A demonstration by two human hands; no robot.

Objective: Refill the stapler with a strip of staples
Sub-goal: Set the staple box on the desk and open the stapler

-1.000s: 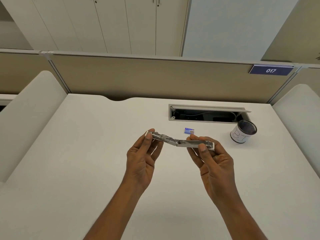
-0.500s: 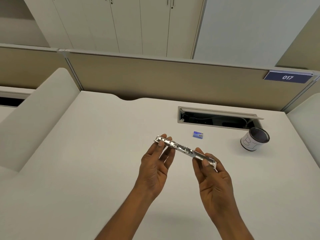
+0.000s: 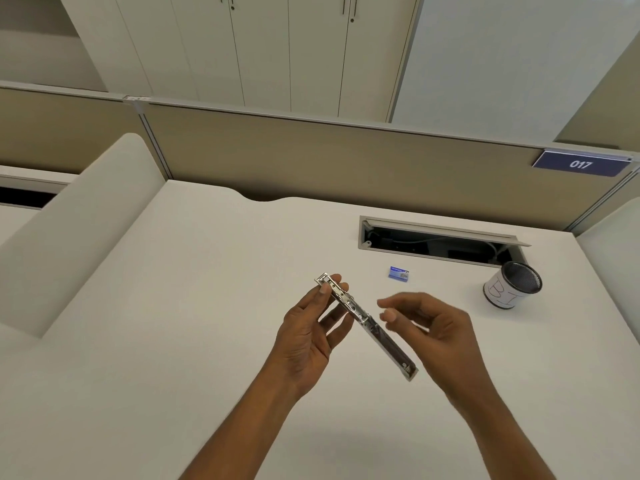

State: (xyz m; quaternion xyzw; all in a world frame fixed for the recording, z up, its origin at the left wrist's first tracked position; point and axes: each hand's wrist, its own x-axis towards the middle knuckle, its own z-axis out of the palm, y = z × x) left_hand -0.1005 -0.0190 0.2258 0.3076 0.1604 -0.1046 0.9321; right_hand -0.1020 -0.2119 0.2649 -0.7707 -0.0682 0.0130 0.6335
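Note:
A slim metal stapler (image 3: pixel 367 327), swung fully open into one long bar, hangs above the white desk. My left hand (image 3: pixel 311 336) pinches its far upper end between thumb and fingers. The bar slopes down to the right, its staple channel facing up. My right hand (image 3: pixel 429 327) hovers just right of the bar's middle, fingers loosely curled and apart, holding nothing. A small blue staple box (image 3: pixel 399 273) lies on the desk beyond my hands.
A mesh pen cup (image 3: pixel 512 285) with a white label stands at the right. Behind the box is an open cable tray (image 3: pixel 440 241) set into the desk (image 3: pixel 173 306). Beige partitions border the desk at the back and on both sides.
My right hand has let go of the stapler's near end and drawn slightly away. The stapler now slopes more steeply, held by the left hand alone. The camera has turned left.

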